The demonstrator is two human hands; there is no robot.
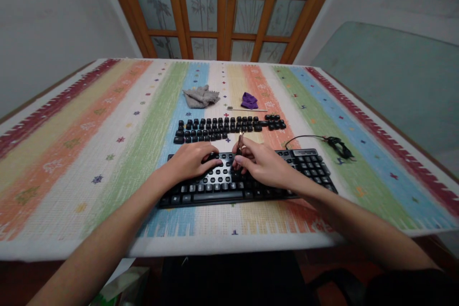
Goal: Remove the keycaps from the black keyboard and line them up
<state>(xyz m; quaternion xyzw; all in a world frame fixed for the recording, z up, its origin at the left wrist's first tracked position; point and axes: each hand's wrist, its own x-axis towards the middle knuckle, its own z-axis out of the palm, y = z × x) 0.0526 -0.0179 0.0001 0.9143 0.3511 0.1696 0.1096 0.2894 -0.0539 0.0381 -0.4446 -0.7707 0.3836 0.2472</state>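
Note:
A black keyboard (211, 197) lies across the near part of the table, with many keycaps off its middle rows and bare key stems showing there. My left hand (193, 160) rests on its upper left part, thumb and forefinger apart, with nothing seen between them. Over the middle of the keyboard, my right hand (260, 160) pinches a small slim tool (240, 142) held upright with a shiny top end; its exact kind is unclear. The tool's lower end is close to the keys, partly hidden by the fingers. Loose black keycaps (214, 126) stand in rows just beyond the keyboard.
Behind the keycaps lie a crumpled grey cloth (201, 98), a purple cloth (249, 101) and a thin stick with a bristly end (247, 109). The keyboard's coiled cable (340, 147) sits at the right. A striped tablecloth (107, 191) covers the table.

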